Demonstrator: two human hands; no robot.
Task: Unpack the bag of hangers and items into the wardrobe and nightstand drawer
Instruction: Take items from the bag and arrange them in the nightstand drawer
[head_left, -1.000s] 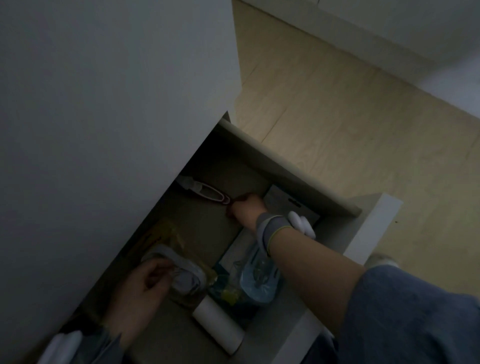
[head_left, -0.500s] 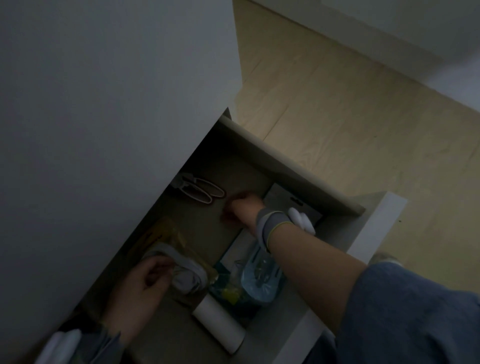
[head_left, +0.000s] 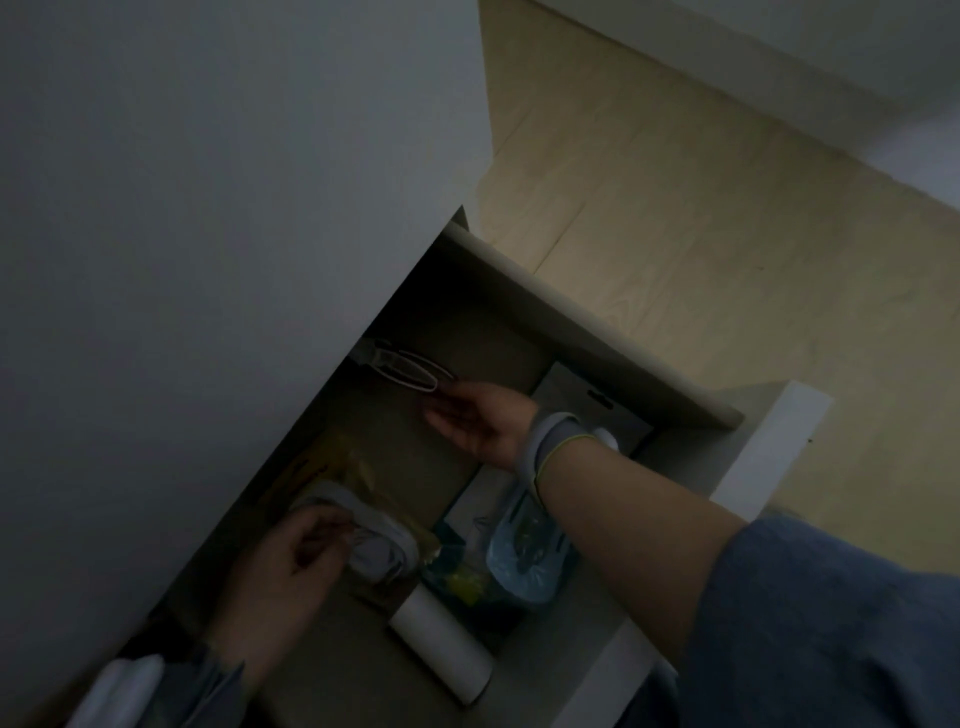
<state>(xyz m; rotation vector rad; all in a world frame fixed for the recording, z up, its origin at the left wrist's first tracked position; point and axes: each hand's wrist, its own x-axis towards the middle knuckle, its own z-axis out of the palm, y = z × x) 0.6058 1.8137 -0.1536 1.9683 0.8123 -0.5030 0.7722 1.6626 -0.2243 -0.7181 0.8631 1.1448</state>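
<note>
Drawer (head_left: 597, 338): R hand (head_left: 480, 423) straight-fingered by scissors (head_left: 410, 369), L hand (head_left: 280, 566) w/ pinch on white bundle (head_left: 379, 545), roll (head_left: 441, 652) beside.

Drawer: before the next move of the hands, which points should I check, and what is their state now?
1. Drawer pulled open: ok.
2. Right grip free, fingers straight: ok.
3. Right grip touching the scissors: cannot tell, too dark.
4. Left grip holding the white bundle: ok.
5. Bare drawer floor between scissors and white bundle: ok.
</note>
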